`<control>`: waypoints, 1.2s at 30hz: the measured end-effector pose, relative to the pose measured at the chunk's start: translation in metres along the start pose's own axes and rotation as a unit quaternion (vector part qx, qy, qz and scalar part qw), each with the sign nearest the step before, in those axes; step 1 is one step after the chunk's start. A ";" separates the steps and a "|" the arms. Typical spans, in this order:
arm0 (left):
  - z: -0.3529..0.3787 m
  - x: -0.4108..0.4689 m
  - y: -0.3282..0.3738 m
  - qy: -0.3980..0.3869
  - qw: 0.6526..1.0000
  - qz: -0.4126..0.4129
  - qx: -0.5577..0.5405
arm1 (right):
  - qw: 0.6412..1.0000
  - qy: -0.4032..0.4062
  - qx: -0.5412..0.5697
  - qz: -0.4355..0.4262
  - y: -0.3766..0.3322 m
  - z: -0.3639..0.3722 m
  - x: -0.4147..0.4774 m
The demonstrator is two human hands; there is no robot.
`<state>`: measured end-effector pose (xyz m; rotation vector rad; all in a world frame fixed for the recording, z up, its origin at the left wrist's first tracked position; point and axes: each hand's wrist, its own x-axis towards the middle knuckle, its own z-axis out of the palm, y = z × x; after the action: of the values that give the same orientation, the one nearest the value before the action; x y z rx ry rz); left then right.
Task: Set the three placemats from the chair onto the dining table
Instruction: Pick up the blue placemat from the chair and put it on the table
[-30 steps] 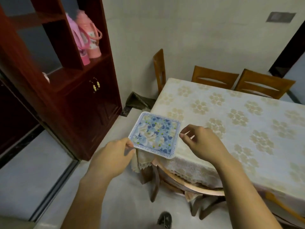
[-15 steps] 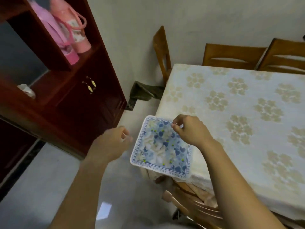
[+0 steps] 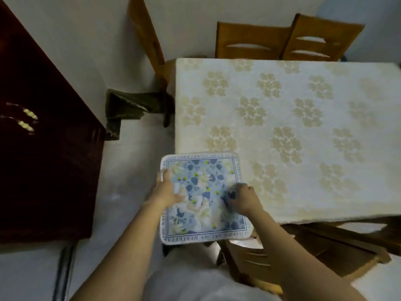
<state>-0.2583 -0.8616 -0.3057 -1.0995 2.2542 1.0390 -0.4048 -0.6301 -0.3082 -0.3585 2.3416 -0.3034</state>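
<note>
A square placemat (image 3: 204, 192) with blue and cream flowers and a lettered border hangs over the near left corner of the dining table (image 3: 293, 131), which wears a cream floral cloth. My left hand (image 3: 167, 190) grips the mat's left edge. My right hand (image 3: 243, 198) pinches its right side. The mat's far part overlaps the tablecloth; whether it touches the cloth I cannot tell. A wooden chair (image 3: 303, 255) is tucked under the near table edge below the mat. No other placemat shows.
A dark red cabinet (image 3: 43, 159) fills the left side. One wooden chair (image 3: 147, 40) stands at the table's left end and two chairs (image 3: 288, 40) line the far side against the wall. A dark bag (image 3: 128, 107) lies on the floor by the wall.
My view has tilted down over the table corner. My left hand has taken the mat's left edge again, and the mat has shifted right, over the table corner.
</note>
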 end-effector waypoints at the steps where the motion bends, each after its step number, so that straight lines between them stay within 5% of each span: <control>1: 0.004 0.010 -0.007 -0.003 1.000 -0.012 -0.019 | 1.000 0.017 0.003 0.012 0.004 0.013 -0.002; 13: -0.016 0.054 -0.005 0.069 0.997 0.017 -0.008 | 0.972 0.155 -0.026 0.174 -0.008 0.036 -0.004; 18: -0.011 0.063 -0.009 0.055 0.968 0.064 -0.238 | 0.969 0.106 0.122 0.185 -0.003 0.039 -0.007; 23: 0.021 0.059 -0.030 0.079 0.914 -0.046 -0.396 | 0.966 0.091 0.137 0.201 0.013 0.057 -0.019; 25: 0.021 0.063 -0.034 0.066 0.901 -0.052 -0.426 | 0.970 0.095 0.143 0.175 0.017 0.062 -0.023; 30: -0.007 0.053 -0.006 0.122 0.889 0.048 -0.439 | 0.929 0.063 0.362 0.034 0.000 0.046 -0.029; 36: -0.044 0.010 0.042 0.109 0.861 0.089 -0.489 | 0.904 0.269 0.320 -0.090 -0.008 -0.013 -0.062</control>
<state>-0.2995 -0.8837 -0.2659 -1.4219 1.9731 2.3892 -0.3701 -0.6151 -0.2574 -0.1722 2.5483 -1.3713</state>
